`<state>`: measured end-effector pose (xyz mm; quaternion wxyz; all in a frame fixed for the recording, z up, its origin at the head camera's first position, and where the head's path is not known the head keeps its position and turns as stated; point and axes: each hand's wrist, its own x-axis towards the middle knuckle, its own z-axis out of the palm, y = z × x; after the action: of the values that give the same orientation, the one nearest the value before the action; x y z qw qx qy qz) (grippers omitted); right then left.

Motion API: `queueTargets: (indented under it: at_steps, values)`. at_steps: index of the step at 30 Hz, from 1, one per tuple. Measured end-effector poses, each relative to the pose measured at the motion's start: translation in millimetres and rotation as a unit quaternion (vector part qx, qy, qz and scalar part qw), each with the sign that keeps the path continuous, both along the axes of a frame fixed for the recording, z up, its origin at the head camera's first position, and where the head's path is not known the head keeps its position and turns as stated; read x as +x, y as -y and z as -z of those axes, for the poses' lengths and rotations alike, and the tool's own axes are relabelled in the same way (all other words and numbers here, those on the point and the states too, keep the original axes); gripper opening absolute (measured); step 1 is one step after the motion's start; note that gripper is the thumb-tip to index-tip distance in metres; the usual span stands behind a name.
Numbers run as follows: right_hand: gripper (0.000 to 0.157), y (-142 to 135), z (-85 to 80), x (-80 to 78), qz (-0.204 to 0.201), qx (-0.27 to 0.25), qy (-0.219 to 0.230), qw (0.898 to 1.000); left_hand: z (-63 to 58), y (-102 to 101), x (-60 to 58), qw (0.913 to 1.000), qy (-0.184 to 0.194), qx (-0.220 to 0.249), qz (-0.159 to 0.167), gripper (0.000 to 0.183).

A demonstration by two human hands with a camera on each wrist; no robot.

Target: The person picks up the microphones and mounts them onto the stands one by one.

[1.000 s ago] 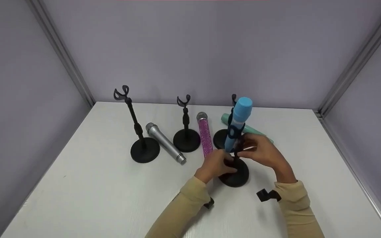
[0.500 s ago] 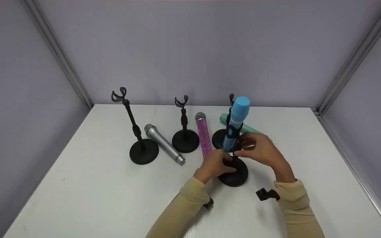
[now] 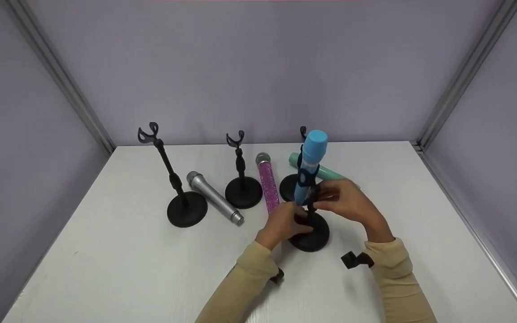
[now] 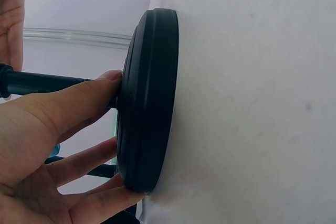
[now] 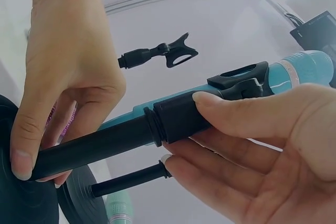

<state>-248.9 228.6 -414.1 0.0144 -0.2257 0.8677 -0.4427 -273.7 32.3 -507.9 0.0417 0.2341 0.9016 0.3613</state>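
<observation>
A blue microphone sits tilted in the clip of a black microphone stand. My left hand holds the stand low down; in the left wrist view its thumb lies by the pole's foot and its fingers reach the edge of the round base. My right hand pinches the stand's thick collar below the clip, between thumb and fingers. The base stands on the white table. In the head view the hands hide most of the pole.
Behind stand three more black stands: left, middle and right, the last partly hidden. Lying among them are a silver microphone, a glittery pink microphone and a green microphone. Grey walls enclose the table.
The head view has shifted, so the things appear a little further left. Both hands keep their places on the stand, and the blue microphone stays in its clip.
</observation>
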Motion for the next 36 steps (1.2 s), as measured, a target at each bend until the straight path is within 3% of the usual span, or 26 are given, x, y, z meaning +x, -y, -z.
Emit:
queueTargets:
  at_steps: [14, 23, 26, 36]
  values:
    - [0.029, 0.7, 2.6, 0.7, 0.05, 0.018, -0.025, 0.998, 0.6, -3.1, 0.0, 0.9998, -0.014, -0.01, 0.008, 0.032]
    - [0.028, -3.4, 4.4, -0.8, -0.02, 0.006, -0.011, 1.0, -1.9, -3.0, -1.3, 0.9999, -0.013, -0.003, 0.01, 0.027]
    - [0.026, -2.6, 4.9, -0.2, -0.025, 0.003, -0.004, 1.0, -1.2, -2.5, -0.8, 0.9999, -0.013, -0.005, 0.009, 0.027]
    - [0.027, 9.0, 3.9, 0.9, 0.043, 0.031, -0.056, 0.997, 1.0, 0.7, 0.0, 1.0, -0.007, -0.003, 0.0, 0.031]
